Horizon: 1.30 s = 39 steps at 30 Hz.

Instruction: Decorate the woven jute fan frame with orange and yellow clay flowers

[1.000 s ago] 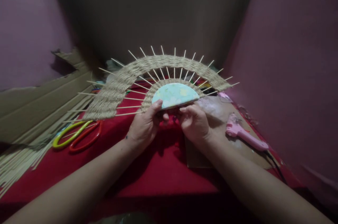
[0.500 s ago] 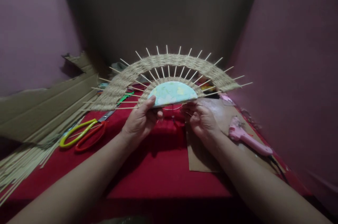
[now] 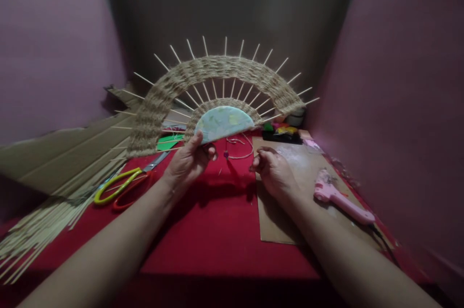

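My left hand (image 3: pixel 186 160) grips the lower left edge of a half-round woven fan piece (image 3: pixel 213 73), held upright above the red cloth (image 3: pixel 206 240). The piece has a pale blue-green half-disc (image 3: pixel 222 123) at its base, thin wooden sticks radiating out, and bands of tan twine woven across them. My right hand (image 3: pixel 272 170) is off the piece, just below its right side, fingers curled near a thin string (image 3: pixel 241 148) that hangs from the base. Whether it pinches the string is unclear.
Yellow and red scissors (image 3: pixel 121 184) lie at left beside a bundle of long sticks (image 3: pixel 39 228) and cardboard (image 3: pixel 61 153). A pink glue gun (image 3: pixel 339 198) rests on a cardboard sheet (image 3: pixel 282 223) at right. Small coloured items (image 3: pixel 282 132) sit at the back. Walls close in on both sides.
The woven piece has been raised and tilted more upright. My right hand let go of its base and dropped away; my left hand alone holds it now.
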Available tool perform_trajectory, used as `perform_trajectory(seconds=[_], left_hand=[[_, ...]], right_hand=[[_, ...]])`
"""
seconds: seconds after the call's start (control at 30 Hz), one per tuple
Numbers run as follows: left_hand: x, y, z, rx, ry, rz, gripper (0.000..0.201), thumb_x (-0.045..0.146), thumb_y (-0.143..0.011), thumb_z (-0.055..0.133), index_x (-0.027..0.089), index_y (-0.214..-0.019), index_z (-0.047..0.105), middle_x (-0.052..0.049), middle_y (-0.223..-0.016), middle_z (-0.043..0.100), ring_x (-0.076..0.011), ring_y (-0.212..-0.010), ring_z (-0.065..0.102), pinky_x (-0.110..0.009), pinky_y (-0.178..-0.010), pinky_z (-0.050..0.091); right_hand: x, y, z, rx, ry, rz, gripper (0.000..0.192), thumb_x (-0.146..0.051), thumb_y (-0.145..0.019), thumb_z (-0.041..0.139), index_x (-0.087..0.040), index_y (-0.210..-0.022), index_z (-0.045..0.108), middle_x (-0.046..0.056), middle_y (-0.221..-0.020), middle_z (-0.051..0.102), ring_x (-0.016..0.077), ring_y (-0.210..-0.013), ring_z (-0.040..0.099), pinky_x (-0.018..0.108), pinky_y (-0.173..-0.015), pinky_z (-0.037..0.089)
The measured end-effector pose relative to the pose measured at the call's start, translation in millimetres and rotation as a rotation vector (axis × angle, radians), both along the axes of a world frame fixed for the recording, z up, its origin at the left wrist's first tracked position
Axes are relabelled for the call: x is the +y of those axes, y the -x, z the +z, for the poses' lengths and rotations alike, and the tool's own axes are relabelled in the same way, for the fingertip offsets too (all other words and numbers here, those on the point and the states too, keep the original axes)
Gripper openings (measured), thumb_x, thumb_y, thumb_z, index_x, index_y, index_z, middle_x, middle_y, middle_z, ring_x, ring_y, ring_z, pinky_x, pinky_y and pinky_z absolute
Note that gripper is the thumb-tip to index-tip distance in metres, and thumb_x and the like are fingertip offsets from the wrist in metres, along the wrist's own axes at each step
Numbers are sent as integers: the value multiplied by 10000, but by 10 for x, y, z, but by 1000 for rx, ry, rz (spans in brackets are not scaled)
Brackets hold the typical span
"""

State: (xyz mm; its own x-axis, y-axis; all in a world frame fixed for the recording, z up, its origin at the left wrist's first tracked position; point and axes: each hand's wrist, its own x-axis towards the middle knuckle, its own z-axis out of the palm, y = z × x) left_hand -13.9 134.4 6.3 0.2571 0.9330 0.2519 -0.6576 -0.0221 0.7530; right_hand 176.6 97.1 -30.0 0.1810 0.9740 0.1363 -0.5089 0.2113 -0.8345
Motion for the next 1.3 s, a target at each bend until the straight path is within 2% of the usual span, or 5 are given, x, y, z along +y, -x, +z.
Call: perform_trajectory(seconds=[0.2,0.47,0.83,1.1,1.3], left_hand=[[46,95,79,-15,-36,48,235,274,-719,737,158,-893,629,11,-773,662,-84,-534,556,-215,-492,479],[85,133,83,2,-70,36,256,306,-737,723,155,-925,637,-20,-833,672,-81,-547,563,-200,-479,478],[144,182,97,-32,-83,32,194,321,-826,629,149,-916,636,-25,-791,679,-94,-514,568,-214,-460,491],[59,215,200,-107,-127,37,128,283,-875,569,206,-949,639,0,-909,686,-85,-583,592,-221,-564,514],[57,229,206,-132,-89,56,159,277,-914,501,208,-929,643,6,-892,688,-81,-592,596,-207,-578,514]], right_hand=[[9,23,-54,-53,9,25,112,-262,-712,629,-194,-691,542,-30,-508,595,95,-434,510,211,-452,429],[-60,15,-20,-72,34,74,108,-169,-633,634,-174,-716,566,-30,-510,605,93,-427,523,198,-427,380],[-56,-4,21,-33,-32,60,117,-189,-581,582,-203,-682,524,-61,-449,576,109,-423,531,228,-488,422],[-42,24,13,-16,-29,66,151,-197,-591,660,-193,-650,521,-43,-482,600,116,-459,557,250,-530,465],[-26,7,-22,-18,-9,92,178,-195,-616,689,-197,-677,522,-35,-547,631,122,-520,591,275,-595,504]])
